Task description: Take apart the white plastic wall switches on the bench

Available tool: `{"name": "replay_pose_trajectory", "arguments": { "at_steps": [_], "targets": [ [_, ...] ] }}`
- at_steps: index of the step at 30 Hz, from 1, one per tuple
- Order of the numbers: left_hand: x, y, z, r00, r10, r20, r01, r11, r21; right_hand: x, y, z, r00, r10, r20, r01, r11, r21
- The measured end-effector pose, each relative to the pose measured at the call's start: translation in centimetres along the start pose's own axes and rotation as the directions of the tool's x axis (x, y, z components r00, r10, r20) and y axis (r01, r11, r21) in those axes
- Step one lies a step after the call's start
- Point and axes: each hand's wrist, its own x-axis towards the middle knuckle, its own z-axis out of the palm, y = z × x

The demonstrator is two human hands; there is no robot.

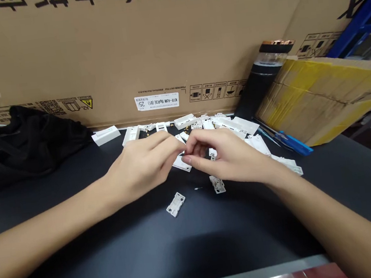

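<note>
My left hand point(151, 163) and my right hand point(226, 154) meet at the fingertips above the dark tabletop. Both are closed, fingers curled and pinched together; whatever lies between them is hidden. Just under the fingertips lies a flat white plastic part point(182, 163), partly covered by my hands. Nearer to me rests a small white plastic plate point(176, 204) with holes in it. Below my right hand sits another small white part point(217, 184) with fittings on it. Between these two is a tiny white sliver point(198, 188).
White plastic housings point(238, 125) are heaped along the back, against a large cardboard box point(104, 54). At right stand a black bottle point(259, 78), a taped carton point(318, 95) and a blue-handled tool point(294, 142). Black cloth point(27, 145) lies at left.
</note>
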Motion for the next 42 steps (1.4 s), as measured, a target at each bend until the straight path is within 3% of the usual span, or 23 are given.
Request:
{"name": "replay_pose_trajectory", "arguments": {
  "at_steps": [4,7,10,14,16,19,21,23,31,35,42],
  "targets": [
    [-1.6,0.8,-1.0,0.985,0.161,-0.06,-0.16,0.987,0.014,-0.1,-0.2,0.8,1.0,0.011,0.011,-0.014,0.946,0.324],
    [-2.3,0.9,-0.8,0.98,0.191,-0.064,-0.194,0.979,-0.06,0.0,-0.3,1.0,1.0,-0.011,0.028,0.0,0.938,0.345],
    [-3.0,1.1,0.1,0.988,0.126,-0.089,-0.141,0.971,-0.193,0.1,-0.6,0.6,0.997,-0.012,0.076,-0.007,0.969,0.248],
    [-4.1,2.2,0.7,0.983,-0.112,-0.143,0.067,0.955,-0.288,0.0,-0.9,-0.8,0.996,0.029,0.089,-0.04,0.99,0.133],
    [-4.7,3.1,0.4,0.982,-0.173,-0.079,0.15,0.959,-0.24,-0.2,-0.7,-1.5,0.994,0.032,0.108,-0.039,0.997,0.066],
    [-5.6,4.2,-0.1,0.975,-0.123,0.186,0.149,0.98,-0.132,-0.6,-0.2,-1.9,0.985,0.034,0.166,-0.031,0.999,-0.02],
    [-6.1,4.4,-0.1,0.942,-0.107,0.317,0.163,0.975,-0.154,-0.8,0.1,-1.5,0.977,0.049,0.209,-0.038,0.998,-0.057],
    [-6.4,4.0,0.3,0.922,-0.076,0.381,0.178,0.954,-0.239,-0.8,0.3,-0.9,0.966,0.049,0.252,-0.033,0.997,-0.069],
    [-6.8,1.5,1.5,0.918,-0.141,0.372,0.317,0.824,-0.47,-0.4,1.0,1.6,0.958,-0.021,0.286,0.046,0.996,-0.081],
    [-6.7,1.4,1.4,0.912,-0.143,0.384,0.327,0.819,-0.472,-0.6,1.2,2.4,0.952,-0.082,0.293,0.105,0.992,-0.064],
    [-6.6,1.3,1.5,0.902,-0.134,0.41,0.34,0.804,-0.487,-0.9,1.4,2.9,0.953,-0.061,0.298,0.088,0.993,-0.081]
  ]
}}
